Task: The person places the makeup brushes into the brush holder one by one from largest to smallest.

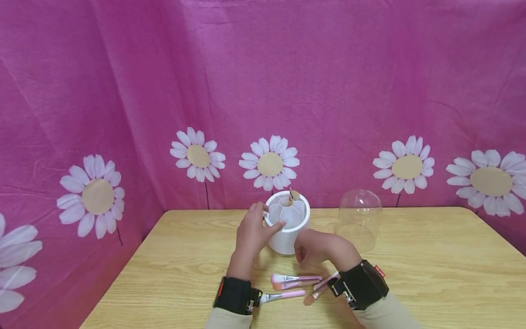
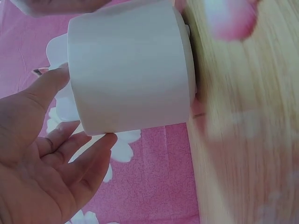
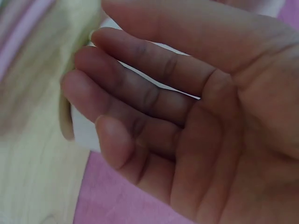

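Observation:
A round white makeup brush holder (image 1: 284, 240) with petal-shaped compartments stands upright on the table. My left hand (image 1: 253, 228) holds it at its left side, the thumb over the rim and fingertips against the outer wall, as the left wrist view shows (image 2: 56, 158). A thin, dark-tipped item (image 1: 291, 195) pokes up from the holder's back; its kind is too small to tell. In front of the holder hovers my right hand (image 1: 324, 246), palm empty and fingers loosely bent (image 3: 154, 107). Below it, several makeup brushes with pink handles (image 1: 293, 294) lie on the table.
A clear plastic dome (image 1: 359, 221) stands on the wooden table (image 1: 435, 265) to the right of the holder. Behind the table's back edge hangs a pink cloth (image 1: 328, 91) printed with white flowers. Some brushes lie partly hidden by the right wrist.

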Motion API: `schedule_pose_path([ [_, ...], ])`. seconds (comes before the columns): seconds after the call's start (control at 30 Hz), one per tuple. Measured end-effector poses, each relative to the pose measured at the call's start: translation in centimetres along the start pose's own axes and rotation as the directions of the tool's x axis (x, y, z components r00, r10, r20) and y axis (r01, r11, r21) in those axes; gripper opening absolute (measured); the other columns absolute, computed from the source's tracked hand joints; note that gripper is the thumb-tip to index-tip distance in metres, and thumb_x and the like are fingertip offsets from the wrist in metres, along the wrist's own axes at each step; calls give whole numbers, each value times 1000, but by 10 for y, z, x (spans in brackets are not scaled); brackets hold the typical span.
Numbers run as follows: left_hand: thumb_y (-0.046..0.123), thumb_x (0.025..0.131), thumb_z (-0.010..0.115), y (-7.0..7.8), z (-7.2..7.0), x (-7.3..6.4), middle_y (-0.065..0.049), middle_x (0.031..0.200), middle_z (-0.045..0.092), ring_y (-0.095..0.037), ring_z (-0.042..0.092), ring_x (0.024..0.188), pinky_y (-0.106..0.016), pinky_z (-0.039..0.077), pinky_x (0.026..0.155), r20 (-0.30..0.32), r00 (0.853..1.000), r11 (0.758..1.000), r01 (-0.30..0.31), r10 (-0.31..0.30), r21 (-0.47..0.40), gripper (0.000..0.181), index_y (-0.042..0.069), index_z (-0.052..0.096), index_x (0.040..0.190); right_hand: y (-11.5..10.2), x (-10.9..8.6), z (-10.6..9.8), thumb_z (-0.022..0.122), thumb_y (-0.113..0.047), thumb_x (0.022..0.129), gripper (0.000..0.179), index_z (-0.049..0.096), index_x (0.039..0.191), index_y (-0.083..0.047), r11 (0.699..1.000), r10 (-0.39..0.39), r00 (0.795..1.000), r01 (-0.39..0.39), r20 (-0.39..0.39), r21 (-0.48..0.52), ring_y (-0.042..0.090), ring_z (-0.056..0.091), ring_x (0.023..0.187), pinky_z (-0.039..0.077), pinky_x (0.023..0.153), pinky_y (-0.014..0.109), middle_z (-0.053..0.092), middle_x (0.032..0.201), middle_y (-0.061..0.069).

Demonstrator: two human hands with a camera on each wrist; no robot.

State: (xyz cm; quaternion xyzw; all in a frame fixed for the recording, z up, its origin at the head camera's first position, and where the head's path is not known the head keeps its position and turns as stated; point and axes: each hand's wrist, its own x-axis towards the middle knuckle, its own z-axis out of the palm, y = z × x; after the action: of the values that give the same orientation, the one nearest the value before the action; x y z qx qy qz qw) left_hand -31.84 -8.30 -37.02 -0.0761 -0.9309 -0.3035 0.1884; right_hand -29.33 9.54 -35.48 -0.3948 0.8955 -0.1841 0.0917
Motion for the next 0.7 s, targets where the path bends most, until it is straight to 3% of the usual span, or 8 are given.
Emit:
schedule_pose_path([
  [0.17, 45, 71, 75, 0, 1, 0, -5, 87, 54, -18, 49, 69, -34, 42, 55, -1, 1000, 1000, -3, 3, -4, 52, 9, 54, 103, -8, 4, 12, 68, 4, 58, 14, 59, 51, -4, 999, 46, 998, -45, 36, -12, 0, 35, 43, 27, 42, 16, 40, 46, -12],
  [0.37, 45, 71, 74, 0, 2, 1, -12, 93, 59, -18, 50, 72, -34, 43, 57, 6, 1000, 1000, -2, 2, -12, 52, 9, 54, 103, -9, 6, 19, 72, 4, 57, 14, 62, 51, -5, 997, 70, 996, -70, 48, -21, -1, 34, 41, 26, 40, 15, 40, 46, -13],
  [0.7, 45, 71, 74, 0, 2, 1, -11, 92, 57, -18, 49, 71, -33, 41, 56, 21, 1000, 1000, 11, -10, -12, 53, 10, 53, 103, -12, 8, 25, 71, 5, 56, 23, 55, 49, -10, 991, 130, 991, -128, 38, -31, 1, 36, 41, 26, 40, 17, 39, 46, -13],
])
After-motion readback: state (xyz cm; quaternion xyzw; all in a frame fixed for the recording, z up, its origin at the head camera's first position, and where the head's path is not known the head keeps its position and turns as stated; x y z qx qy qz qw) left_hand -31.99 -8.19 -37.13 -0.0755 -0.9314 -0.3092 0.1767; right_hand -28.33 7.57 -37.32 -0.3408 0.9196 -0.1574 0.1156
